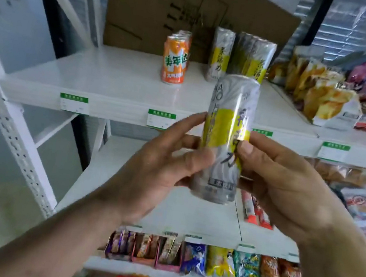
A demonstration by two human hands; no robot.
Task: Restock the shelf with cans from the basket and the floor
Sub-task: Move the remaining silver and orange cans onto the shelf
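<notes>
Grip: both my hands, left hand (162, 159) and right hand (282, 185), clasp the silver-yellow can (225, 140).
Placement: keep upright (label outward), beside matching cans (243, 56) on shelf (104, 82).

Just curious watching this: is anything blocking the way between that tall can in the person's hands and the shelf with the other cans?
Nothing visible does. The tall can is held in front of the shelf, whose front stays bare before the matching cans.

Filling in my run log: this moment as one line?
phase: carrying | left hand and right hand: hold silver-yellow can upright | top shelf: not yet placed
</notes>
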